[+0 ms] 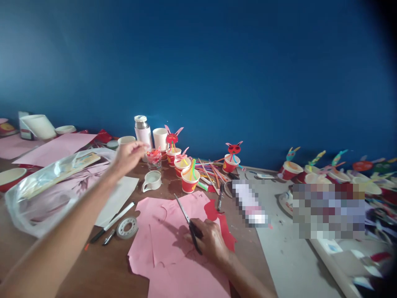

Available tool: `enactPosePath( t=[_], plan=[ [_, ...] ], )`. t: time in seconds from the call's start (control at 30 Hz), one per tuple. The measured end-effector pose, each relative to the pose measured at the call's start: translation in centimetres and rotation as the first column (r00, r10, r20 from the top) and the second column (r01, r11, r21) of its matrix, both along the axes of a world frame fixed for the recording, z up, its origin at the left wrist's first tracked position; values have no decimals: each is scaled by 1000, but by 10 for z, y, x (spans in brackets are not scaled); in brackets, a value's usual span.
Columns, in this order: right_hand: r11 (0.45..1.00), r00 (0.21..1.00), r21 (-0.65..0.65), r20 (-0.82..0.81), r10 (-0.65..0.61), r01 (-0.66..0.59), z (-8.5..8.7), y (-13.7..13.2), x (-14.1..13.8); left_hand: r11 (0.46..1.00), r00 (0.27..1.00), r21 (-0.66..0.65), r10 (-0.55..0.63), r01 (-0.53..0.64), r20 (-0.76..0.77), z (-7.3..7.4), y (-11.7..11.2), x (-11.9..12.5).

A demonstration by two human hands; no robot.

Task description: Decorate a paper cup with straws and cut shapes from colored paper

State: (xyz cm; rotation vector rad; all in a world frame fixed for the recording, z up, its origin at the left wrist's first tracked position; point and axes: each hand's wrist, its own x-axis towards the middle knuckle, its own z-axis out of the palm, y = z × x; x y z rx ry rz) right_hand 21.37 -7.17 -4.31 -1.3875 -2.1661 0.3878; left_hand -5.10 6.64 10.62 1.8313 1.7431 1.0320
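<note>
My right hand (208, 239) grips a pair of scissors (186, 213) with black handles, its blades pointing away from me over pink paper (180, 265). This sheet has cut, uneven edges and a few slits or lines. Red paper (228, 234) shows from under its right side. At the rim of a clear glass (154, 161) holding red paper scraps is my left hand (130, 156), its fingers drawn together; whatever may be between them is too small to make out. A white mug (151, 181) stands just in front of the glass.
Red paper cups (190, 182) with bright straws and paper animal heads stand along the blue wall. A flask (142, 132) stands behind the glass. Left lie a plastic bag (58, 186), a tape roll (127, 228) and pens (118, 216). Several straws (211, 171) lie loose at the back.
</note>
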Motion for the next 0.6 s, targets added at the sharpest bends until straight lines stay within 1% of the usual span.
enactPosePath(
  t=[0.07,0.1,0.13,0.17,0.2,0.23,0.27,0.3,0.33,0.37,0.47,0.53,0.6],
  plan=[
    [1000,1000,-23,23,12,-11,3,1,2,996,985,-30,-81,86,153,-26,-35,27],
    [999,999,-32,41,11,-9,6,2,4,987,955,-57,-132,152,264,-39,-49,41],
    [999,998,-40,60,6,-3,9,2,5,956,815,-128,-149,263,560,-50,-59,53],
    [999,997,-49,80,-3,7,12,3,7,919,629,-188,-79,346,773,-59,-65,63],
    [998,995,-59,98,-15,21,17,3,8,897,500,-231,13,377,866,-65,-68,69],
    [997,993,-71,113,-28,36,22,4,10,879,368,-258,104,400,924,-69,-69,73],
    [995,991,-85,125,-43,54,27,4,11,875,284,-277,169,397,944,-71,-67,74],
    [992,989,-101,136,-57,71,32,4,13,881,232,-282,205,380,951,-72,-64,73],
    [990,987,-119,145,-63,81,37,4,14,892,198,-276,216,358,956,-73,-61,70],
    [987,986,-138,151,-64,85,41,4,16,905,180,-261,211,335,961,-74,-58,66],
    [980,983,-184,178,-41,74,51,3,22,938,186,-216,169,271,968,-81,-54,57],
    [975,976,-214,219,-5,53,55,2,27,944,187,-210,165,253,968,-86,-54,55],
    [969,964,-245,260,53,13,56,1,30,941,181,-227,185,252,966,-90,-55,57]
  ],
)
